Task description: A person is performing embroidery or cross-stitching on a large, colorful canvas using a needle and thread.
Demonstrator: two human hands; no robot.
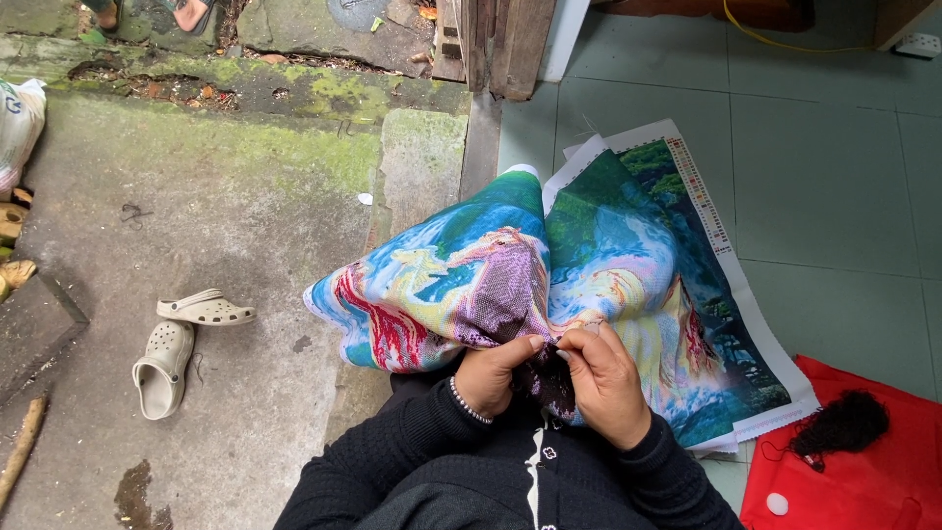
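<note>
Both hands, left hand (494, 373) and right hand (603, 383), pinch the embroidery cloth (471, 285); its hem at 5 o'clock could snag the black thread (842, 424).

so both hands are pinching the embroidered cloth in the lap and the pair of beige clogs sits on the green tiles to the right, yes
Not quite. The head view shows the beige clogs on the concrete to the left, not the tiles. The left hand and right hand do pinch the embroidered cloth.
</note>
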